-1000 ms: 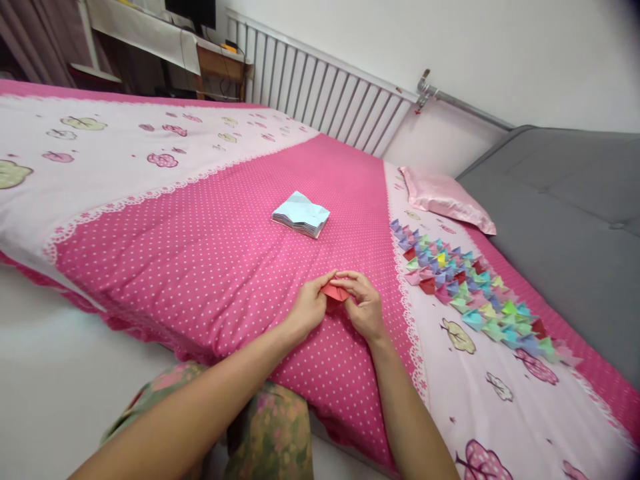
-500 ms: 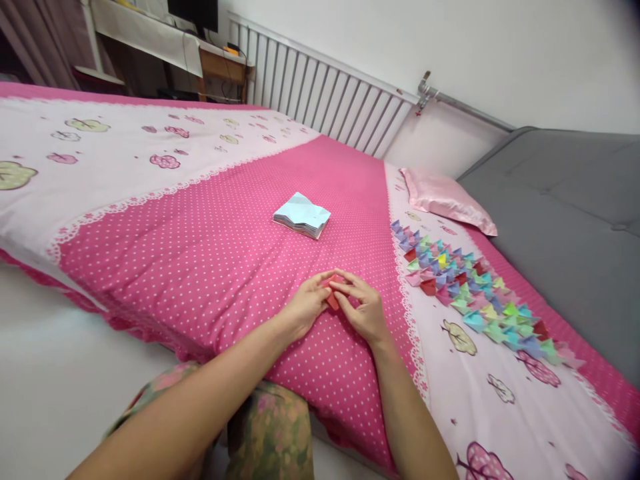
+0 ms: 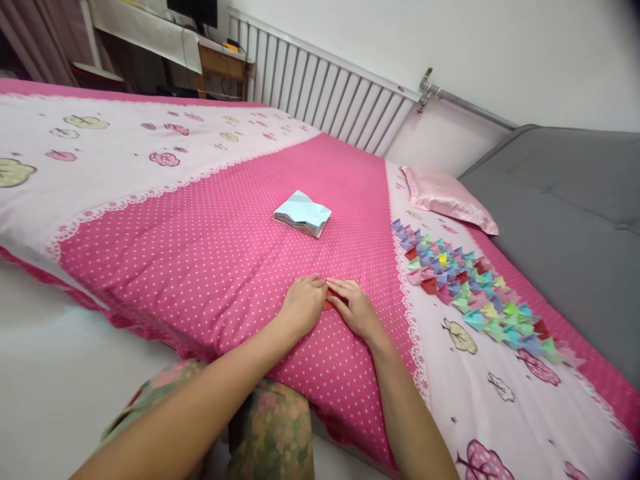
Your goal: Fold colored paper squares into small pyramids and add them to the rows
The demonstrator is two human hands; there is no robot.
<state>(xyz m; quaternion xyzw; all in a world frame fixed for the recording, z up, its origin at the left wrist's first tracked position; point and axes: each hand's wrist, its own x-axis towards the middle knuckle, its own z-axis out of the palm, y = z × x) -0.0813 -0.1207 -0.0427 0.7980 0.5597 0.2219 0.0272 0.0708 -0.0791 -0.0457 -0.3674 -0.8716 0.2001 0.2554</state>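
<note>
A small piece of folded red paper point(image 3: 328, 304) is pinched between my two hands, low over the pink dotted part of the bed. My left hand point(image 3: 304, 304) is closed on its left side, back of the hand up, covering most of it. On the other side my right hand point(image 3: 356, 309) holds it between thumb and fingers. Only a little of the red shows, so its exact folds are hidden. Beyond the hands lies a stack of pale blue paper sheets point(image 3: 302, 212).
Rows of colourful folded paper boats point(image 3: 465, 287) stand on the bed to the right. Behind them are a pink pillow point(image 3: 447, 198) and a grey headboard point(image 3: 560, 187). A white railing point(image 3: 325, 80) and a desk point(image 3: 150, 33) are at the back.
My left hand has rolled over the red paper, hiding more of it. Both hands have shifted slightly left with the paper. The sheets and boats have stayed put.
</note>
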